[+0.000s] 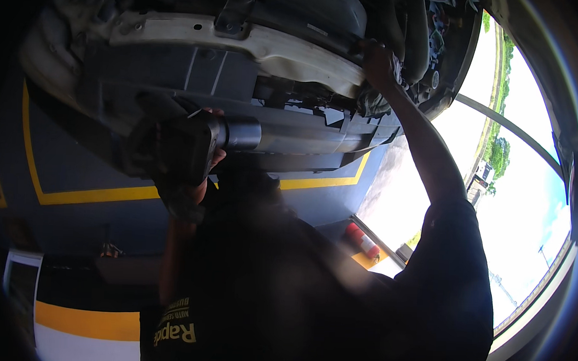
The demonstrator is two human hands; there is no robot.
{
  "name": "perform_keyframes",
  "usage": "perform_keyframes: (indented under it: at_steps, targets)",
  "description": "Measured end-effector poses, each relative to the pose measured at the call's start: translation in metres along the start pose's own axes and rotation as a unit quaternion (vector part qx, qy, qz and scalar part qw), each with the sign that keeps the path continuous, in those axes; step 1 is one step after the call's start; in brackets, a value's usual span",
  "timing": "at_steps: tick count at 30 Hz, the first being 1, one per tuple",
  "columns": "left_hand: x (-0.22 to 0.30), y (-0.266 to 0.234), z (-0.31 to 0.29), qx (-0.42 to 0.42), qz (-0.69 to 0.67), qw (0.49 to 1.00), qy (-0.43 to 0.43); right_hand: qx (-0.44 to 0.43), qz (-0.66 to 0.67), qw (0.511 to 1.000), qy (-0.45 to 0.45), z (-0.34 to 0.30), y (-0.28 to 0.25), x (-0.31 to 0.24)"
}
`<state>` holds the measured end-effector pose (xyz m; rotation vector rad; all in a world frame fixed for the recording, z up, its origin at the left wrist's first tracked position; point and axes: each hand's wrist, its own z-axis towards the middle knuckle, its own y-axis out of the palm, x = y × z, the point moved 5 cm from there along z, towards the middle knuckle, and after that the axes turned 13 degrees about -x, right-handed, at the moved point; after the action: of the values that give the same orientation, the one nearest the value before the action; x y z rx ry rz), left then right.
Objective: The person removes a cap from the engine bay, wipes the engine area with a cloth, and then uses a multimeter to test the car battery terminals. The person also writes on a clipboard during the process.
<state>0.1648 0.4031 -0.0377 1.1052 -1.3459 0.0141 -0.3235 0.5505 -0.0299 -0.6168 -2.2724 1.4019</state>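
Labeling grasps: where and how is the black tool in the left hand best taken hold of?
Probably by its cylindrical nose, wrapping it from the picture's lower right: it is round, juts rightward from the boxy body and looks clear of the left hand, whose fingers show at that body's edges. Any handle is lost in shadow.

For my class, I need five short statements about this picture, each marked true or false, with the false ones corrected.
1. The left hand holds a black tool. True.
2. The right hand is on the red fire extinguisher. False: it is near the right end of the pale crossbar.
3. The tool's dark cylinder points toward the picture's left. False: it points right.
4. The yellow line turns a corner at left. True.
5. The shirt is white. False: black.
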Motion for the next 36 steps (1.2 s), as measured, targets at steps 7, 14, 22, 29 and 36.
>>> perform_keyframes:
  at_steps: [7, 14, 22, 29, 36]
  targets:
    - [0.026, -0.008, -0.004, -0.04, 0.246, 0.965, 0.081, 0.166, 0.024, 0.977, 0.129, -0.074, -0.011, -0.002]
    - [0.052, -0.009, -0.002, -0.038, 0.098, 0.993, 0.047, 0.189, 0.136, 0.955, 0.182, -0.154, 0.075, 0.029]
    - [0.065, 0.019, -0.017, -0.045, 0.396, 0.91, 0.113, 0.15, -0.088, 0.979, -0.103, -0.037, -0.03, -0.012]
    - [0.063, 0.006, -0.05, 0.028, 0.561, 0.822, 0.099, 0.052, -0.27, 0.938, -0.209, -0.003, -0.021, -0.011]
    - [0.054, 0.035, -0.05, 0.026, 0.566, 0.818, 0.098, -0.05, -0.058, 0.997, -0.009, 0.018, 0.004, 0.0]
